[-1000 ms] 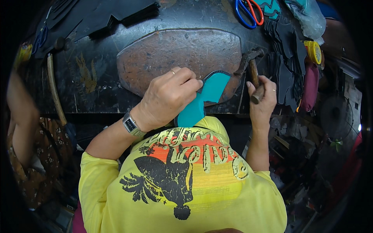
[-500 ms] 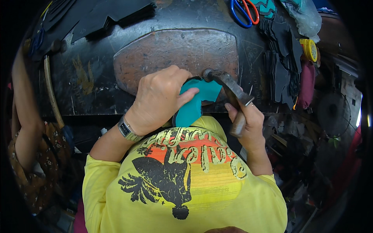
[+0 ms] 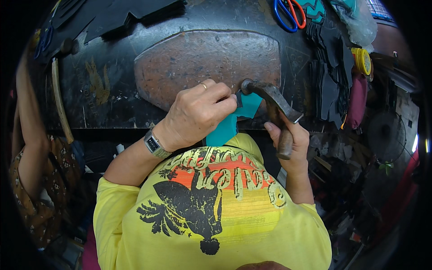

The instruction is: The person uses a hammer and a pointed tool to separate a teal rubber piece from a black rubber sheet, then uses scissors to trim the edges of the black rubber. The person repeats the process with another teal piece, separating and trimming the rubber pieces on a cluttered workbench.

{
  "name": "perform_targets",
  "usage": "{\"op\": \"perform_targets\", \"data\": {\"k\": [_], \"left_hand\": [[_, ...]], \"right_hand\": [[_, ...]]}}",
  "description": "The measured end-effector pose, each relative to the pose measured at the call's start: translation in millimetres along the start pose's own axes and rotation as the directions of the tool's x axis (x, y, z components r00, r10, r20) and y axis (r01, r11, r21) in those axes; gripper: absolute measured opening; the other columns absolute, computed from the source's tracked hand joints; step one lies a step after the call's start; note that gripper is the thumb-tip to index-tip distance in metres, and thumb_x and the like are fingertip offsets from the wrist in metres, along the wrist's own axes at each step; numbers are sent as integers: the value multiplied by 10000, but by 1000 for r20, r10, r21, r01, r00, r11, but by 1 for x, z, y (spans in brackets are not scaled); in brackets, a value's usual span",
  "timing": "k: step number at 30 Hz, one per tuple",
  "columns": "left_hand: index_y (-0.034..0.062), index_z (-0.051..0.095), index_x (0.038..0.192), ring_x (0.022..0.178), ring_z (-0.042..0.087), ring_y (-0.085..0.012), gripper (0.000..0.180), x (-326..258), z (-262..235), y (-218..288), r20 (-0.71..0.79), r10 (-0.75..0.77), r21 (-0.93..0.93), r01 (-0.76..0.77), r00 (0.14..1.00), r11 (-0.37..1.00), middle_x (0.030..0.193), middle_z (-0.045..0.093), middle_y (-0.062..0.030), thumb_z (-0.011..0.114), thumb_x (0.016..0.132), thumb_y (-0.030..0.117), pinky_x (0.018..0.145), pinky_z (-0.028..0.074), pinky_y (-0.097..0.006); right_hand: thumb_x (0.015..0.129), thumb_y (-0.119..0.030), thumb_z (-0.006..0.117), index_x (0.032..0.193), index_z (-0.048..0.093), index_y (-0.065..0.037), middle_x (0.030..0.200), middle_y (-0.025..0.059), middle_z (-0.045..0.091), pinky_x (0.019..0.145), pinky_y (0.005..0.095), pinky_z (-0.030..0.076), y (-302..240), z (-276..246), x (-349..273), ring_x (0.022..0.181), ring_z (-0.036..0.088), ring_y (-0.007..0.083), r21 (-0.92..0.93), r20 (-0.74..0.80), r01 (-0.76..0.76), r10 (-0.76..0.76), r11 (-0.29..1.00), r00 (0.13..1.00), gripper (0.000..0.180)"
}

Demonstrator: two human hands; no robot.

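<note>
My left hand [image 3: 198, 111], with a watch on the wrist, pinches the black-edged rim of a teal cut piece [image 3: 223, 130] of sheet material. That piece lies over the near edge of a worn brown slab [image 3: 202, 56] and hangs down toward my shirt. In my right hand [image 3: 297, 143] is a hammer [image 3: 270, 95], gripped by its short wooden handle. The hammer's round face is at the upper edge of the teal piece, by my left fingertips; I cannot tell whether it touches. My left palm is hidden.
Black cut sheets [image 3: 117, 18] lie at the far left, near another hammer [image 3: 58, 85]. Blue-and-red scissors [image 3: 290, 15], stacked black pieces [image 3: 326, 76] and a yellow round container [image 3: 361, 60] lie at the right. Another person's arm [image 3: 33, 130] reaches in at the left.
My left hand has moved right along the teal piece, its fingers now closed at the upper edge and covering more of it. The hammer stays near that edge, its handle turned slightly.
</note>
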State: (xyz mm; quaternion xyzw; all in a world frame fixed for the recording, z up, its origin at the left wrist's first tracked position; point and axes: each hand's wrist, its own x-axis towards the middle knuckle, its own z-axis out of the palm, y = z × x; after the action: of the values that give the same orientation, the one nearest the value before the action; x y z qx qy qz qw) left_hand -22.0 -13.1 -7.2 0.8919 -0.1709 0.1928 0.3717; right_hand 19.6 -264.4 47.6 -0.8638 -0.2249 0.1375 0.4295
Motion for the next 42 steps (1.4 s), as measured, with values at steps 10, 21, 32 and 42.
{"op": "perform_targets", "data": {"k": [10, 21, 32, 42], "left_hand": [[13, 653, 906, 789, 634, -235, 154, -1, 1, 1, -28, 36, -40, -38, 999, 999, 874, 626, -77, 722, 769, 14, 647, 555, -324], [5, 631, 904, 804, 627, -245, 129, -2, 0, 2, -34, 25, -41, -26, 999, 999, 879, 613, -88, 685, 787, 1, 665, 557, -335], [2, 648, 910, 797, 625, -250, 136, -2, 1, 2, -43, 31, -28, -32, 999, 999, 868, 616, -89, 685, 780, -4, 677, 547, -335], [8, 639, 927, 839, 648, -309, 182, 4, -7, 10, 2, -132, -108, 132, 991, 985, 891, 626, -112, 745, 779, 17, 752, 545, -397]], "right_hand": [[869, 30, 768, 1290, 640, 49, 1308, 208, 677, 974, 361, 534, 4, 6, -10, 1152, 689, 273, 127, -127, 171, -155, 977, 980, 440], [846, 67, 760, 1345, 583, 83, 1316, 255, 659, 998, 361, 524, -1, 11, -5, 1182, 688, 301, 28, -132, 306, -300, 952, 945, 530], [840, 47, 751, 1336, 601, 35, 1228, 239, 692, 891, 361, 559, -14, 9, 1, 1036, 723, 323, -84, -50, 217, -221, 973, 974, 519], [821, 19, 753, 1469, 527, -70, 902, 229, 710, 609, 394, 556, -18, 7, -5, 724, 737, 337, -200, 104, 160, -141, 967, 985, 692]]}}
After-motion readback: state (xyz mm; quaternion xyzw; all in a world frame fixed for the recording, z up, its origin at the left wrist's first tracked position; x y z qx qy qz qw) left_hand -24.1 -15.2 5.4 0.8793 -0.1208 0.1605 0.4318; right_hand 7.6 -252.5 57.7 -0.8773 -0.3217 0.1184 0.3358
